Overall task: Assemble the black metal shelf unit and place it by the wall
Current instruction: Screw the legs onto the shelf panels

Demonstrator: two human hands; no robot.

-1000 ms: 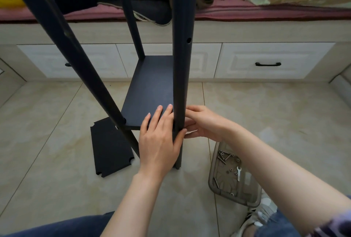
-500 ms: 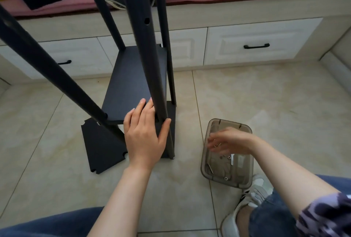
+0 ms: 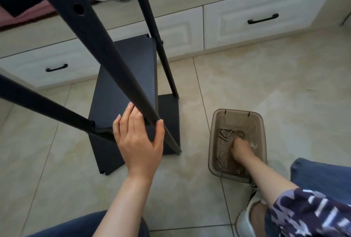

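Observation:
The black metal shelf unit stands on the tiled floor with a raised shelf panel (image 3: 123, 85) between slanting black poles. My left hand (image 3: 139, 140) holds the near pole (image 3: 106, 54) at the panel's front corner, fingers lying on the panel and thumb hooked round the pole's right side. A second pole (image 3: 43, 107) runs off to the left and a third pole (image 3: 157, 33) rises at the back right. My right hand (image 3: 240, 149) reaches down into a brown see-through tray (image 3: 237, 112) holding several screws (image 3: 225, 134) and washers. Blur hides whether its fingertips hold anything.
Another black panel (image 3: 106, 155) lies flat on the floor under the unit. White drawers with black handles (image 3: 263, 20) run along the back below a cushioned bench. My knees and a white shoe (image 3: 245, 216) are at the bottom edge.
My right hand left the pole and went down into the tray of screws. My left hand kept its hold at the shelf corner. The view tilted down and to the right.

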